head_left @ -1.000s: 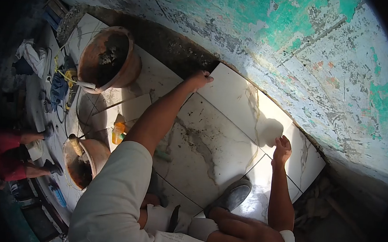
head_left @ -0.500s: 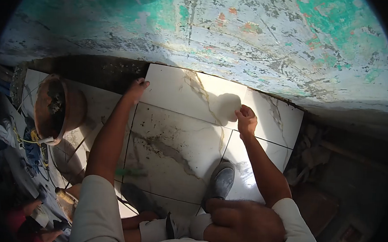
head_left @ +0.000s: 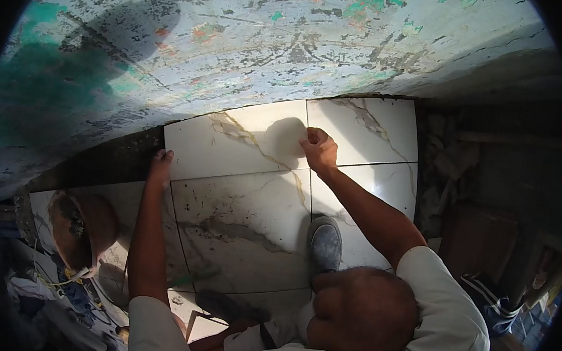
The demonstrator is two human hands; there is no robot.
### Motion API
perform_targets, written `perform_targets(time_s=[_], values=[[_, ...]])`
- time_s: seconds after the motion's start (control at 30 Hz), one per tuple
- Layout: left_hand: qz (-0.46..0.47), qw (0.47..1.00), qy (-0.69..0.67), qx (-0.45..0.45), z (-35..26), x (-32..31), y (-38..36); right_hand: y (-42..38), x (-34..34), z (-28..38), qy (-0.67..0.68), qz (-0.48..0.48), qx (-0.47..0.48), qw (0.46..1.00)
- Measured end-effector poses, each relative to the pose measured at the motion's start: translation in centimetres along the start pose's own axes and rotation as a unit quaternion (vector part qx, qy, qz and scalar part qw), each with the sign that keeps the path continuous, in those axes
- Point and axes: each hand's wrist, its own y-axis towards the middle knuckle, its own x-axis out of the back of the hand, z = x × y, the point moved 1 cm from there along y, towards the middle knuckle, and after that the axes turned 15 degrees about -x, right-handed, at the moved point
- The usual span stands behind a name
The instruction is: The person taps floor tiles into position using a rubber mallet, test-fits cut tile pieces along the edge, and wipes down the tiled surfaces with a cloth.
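Note:
A white, marble-veined tile (head_left: 231,147) lies against the foot of the wall. At its left end my left hand (head_left: 161,167) rests with its fingers curled over the edge, beside a dark untiled gap (head_left: 106,160). My right hand (head_left: 320,149) is over the tile's right end, by the joint with the neighbouring tile (head_left: 362,129). Its fingers are pinched together, and anything between them is too small to make out. A round shadow falls just left of that hand.
An orange-brown bucket (head_left: 105,222) with dark residue stands at the left, near cables and cloths. The peeling painted wall (head_left: 237,55) spans the top. My shoe (head_left: 325,244) is on the floor tiles (head_left: 245,225). A brown board (head_left: 481,242) lies in shade at right.
The camera view has turned and shifted right, so the bucket and tiles sit differently in it. Both hands remain at the same tile, the left at its left end, the right near the joint.

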Motion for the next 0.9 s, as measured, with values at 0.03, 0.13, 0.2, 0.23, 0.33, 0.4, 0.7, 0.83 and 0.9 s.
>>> perform_targets(time_s=[0.03,0.13,0.2,0.23,0.33,0.4,0.7,0.83,0.9], values=[[0.002,1.000,-0.003,0.011,-0.2,-0.1,-0.1,0.0,0.0,0.0,-0.006,-0.001,0.000,1.000],[0.005,1.000,0.003,0.014,0.4,0.0,0.4,0.0,-0.1,0.2,-0.011,-0.002,0.001,1.000],[0.004,1.000,0.012,0.012,0.2,0.0,0.1,0.0,0.0,0.2,-0.015,0.002,0.000,1.000],[0.010,1.000,-0.007,0.017,0.2,-0.1,0.1,0.1,0.1,0.1,0.006,0.008,-0.004,1.000],[0.011,0.999,-0.029,0.022,0.7,0.2,0.2,0.6,0.7,0.0,0.064,0.040,-0.009,0.997],[0.013,0.999,-0.034,0.018,0.2,-0.2,-0.2,1.0,1.1,-0.2,0.077,0.058,-0.036,0.995],[-0.013,1.000,-0.013,0.009,-1.8,-1.0,-1.2,2.3,1.0,-0.8,0.066,0.087,-0.064,0.992],[-0.019,1.000,-0.011,0.011,-2.1,-1.1,-1.5,2.5,1.0,-1.2,0.070,0.076,-0.062,0.993],[-0.018,1.000,-0.009,0.011,-1.2,-0.9,-1.0,2.3,1.1,-1.0,0.069,0.073,-0.065,0.993]])
